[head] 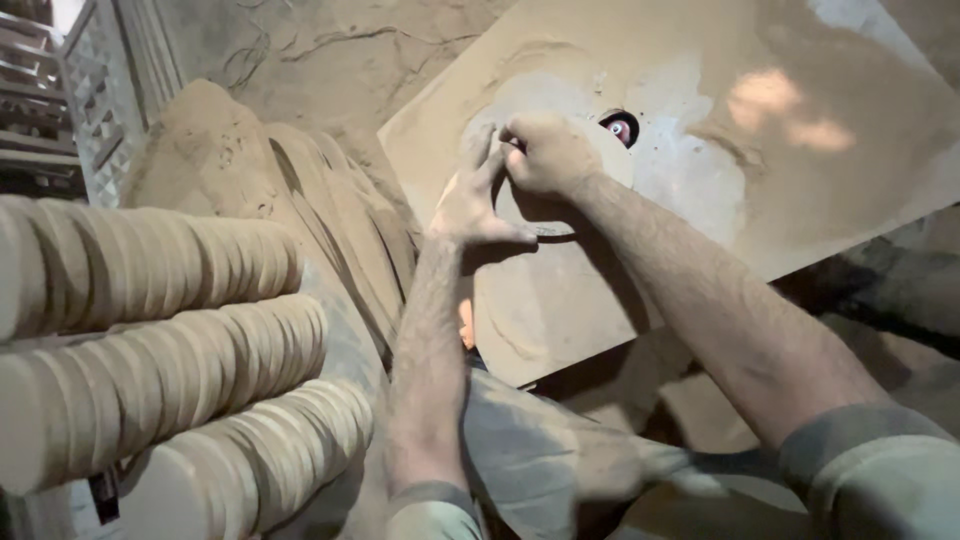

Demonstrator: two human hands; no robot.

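Both of my dust-covered hands rest on a round wooden disc (520, 205) lying on a tan dusty board (800, 200). My left hand (470, 200) lies flat against the disc's left edge, fingers spread. Over the disc's top my right hand (545, 155) is curled, gripping its rim. Just right of my right hand, a small round cutter with a red centre (621, 127) pokes up through a dark hole in the board. Most of the disc is hidden under my hands.
Three rows of stacked wooden discs (180, 350) lie at the left. A heap of sawdust and curved wood offcuts (300, 190) sits behind them. A carved lattice panel (100, 100) stands at the top left. My trouser knee (540, 450) is below.
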